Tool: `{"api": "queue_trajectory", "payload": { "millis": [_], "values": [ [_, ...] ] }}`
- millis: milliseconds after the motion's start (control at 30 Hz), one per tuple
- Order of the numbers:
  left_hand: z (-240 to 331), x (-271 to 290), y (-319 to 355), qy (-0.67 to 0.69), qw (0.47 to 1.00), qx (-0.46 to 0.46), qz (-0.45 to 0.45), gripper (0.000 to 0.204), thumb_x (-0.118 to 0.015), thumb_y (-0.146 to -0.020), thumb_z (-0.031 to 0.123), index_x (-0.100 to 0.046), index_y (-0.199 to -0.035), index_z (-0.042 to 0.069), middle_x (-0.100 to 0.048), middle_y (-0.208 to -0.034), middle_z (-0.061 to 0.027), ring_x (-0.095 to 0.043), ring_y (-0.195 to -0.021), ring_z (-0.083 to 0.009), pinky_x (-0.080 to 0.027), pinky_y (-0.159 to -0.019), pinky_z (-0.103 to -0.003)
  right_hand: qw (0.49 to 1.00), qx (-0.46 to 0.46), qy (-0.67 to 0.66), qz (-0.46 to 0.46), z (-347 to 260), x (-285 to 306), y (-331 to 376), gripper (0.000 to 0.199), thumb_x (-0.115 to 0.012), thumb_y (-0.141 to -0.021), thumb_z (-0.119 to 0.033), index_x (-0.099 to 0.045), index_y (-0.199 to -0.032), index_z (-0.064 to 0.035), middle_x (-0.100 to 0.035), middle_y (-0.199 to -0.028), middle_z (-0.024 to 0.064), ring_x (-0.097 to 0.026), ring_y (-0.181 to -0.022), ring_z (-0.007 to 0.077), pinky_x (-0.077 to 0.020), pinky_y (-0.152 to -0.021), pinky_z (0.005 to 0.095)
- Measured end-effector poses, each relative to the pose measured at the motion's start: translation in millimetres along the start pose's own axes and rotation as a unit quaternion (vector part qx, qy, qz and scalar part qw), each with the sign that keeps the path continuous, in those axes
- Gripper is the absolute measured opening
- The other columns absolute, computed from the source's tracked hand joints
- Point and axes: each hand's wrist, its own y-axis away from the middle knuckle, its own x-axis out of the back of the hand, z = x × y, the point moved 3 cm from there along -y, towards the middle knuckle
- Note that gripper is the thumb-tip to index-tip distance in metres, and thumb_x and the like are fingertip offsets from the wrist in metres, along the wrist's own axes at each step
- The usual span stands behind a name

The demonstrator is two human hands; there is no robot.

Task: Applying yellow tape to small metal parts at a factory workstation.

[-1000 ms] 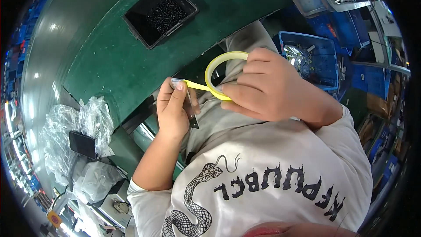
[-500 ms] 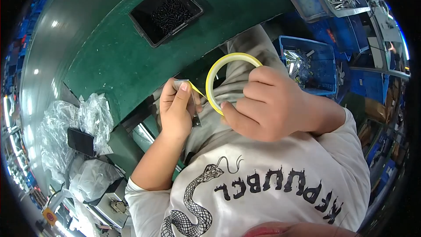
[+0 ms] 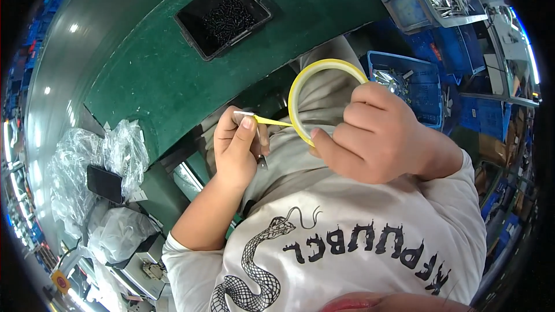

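Note:
My right hand (image 3: 376, 133) grips a large roll of yellow tape (image 3: 295, 101) by its near right side, the thumb on the rim and the fingers curled. A stretch of yellow tape (image 3: 274, 122) runs taut from the roll to my left hand (image 3: 237, 147). There, thumb and fingers pinch a small flat metal piece (image 3: 244, 114), and the tape meets it at the thumb tip. Its lower end shows below the fingers; the middle is hidden by them. Both hands are over my lap, in front of the green table.
On the green table (image 3: 144, 75) stands a black bin (image 3: 196, 43) of small black parts. To the right are a blue crate (image 3: 430, 75) with small pieces and a tray (image 3: 462, 21) of metal parts. Clear plastic bags (image 3: 72, 167) and a dark flat device (image 3: 104, 184) lie at left.
My right hand and the tape roll have moved right and slightly up, drawing out a longer stretch of tape. My left hand keeps its pinch and has shifted only slightly.

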Motion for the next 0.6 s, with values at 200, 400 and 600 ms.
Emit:
{"api": "queue_trajectory", "payload": {
  "millis": [200, 400, 600],
  "values": [
    [1, -1, 0, 0.008, 0.996, -0.057, -0.070, 0.024, -0.052, -0.099, 0.030, -0.043, -0.090, 0.009, -0.051, -0.064, -0.0103, -0.045, -0.049, -0.0172, -0.039, -0.046, -0.028, 0.999, -0.035, -0.041, -0.004, 8, 0, 2, 0.028, -0.082, -0.066, -0.013, -0.066, -0.088, -0.0037, -0.041, -0.060, -0.0043, -0.039, -0.054, 0.0147, -0.0363, -0.057, 0.0319],
    [4, -5, 1, 0.040, 0.990, -0.057, -0.119, 0.028, -0.052, -0.100, 0.030, -0.043, -0.086, 0.008, -0.054, -0.066, -0.0092, -0.047, -0.050, -0.0133, -0.037, -0.046, -0.024, 0.994, -0.084, -0.074, 0.018, 16, -1, 3, 0.033, -0.085, -0.063, -0.015, -0.067, -0.089, -0.0044, -0.047, -0.060, -0.0037, -0.041, -0.054, 0.0162, -0.0373, -0.058, 0.0333],
    [5, -7, 3, 0.058, 0.985, -0.027, -0.163, 0.033, -0.052, -0.099, 0.037, -0.043, -0.086, 0.007, -0.050, -0.062, -0.0069, -0.042, -0.046, -0.0121, -0.035, -0.044, -0.024, 0.992, -0.094, -0.083, 0.018, 18, -2, 3, 0.031, -0.084, -0.064, -0.014, -0.067, -0.088, -0.0053, -0.048, -0.060, -0.0026, -0.042, -0.054, 0.0170, -0.0370, -0.059, 0.0334]
  ]
}}
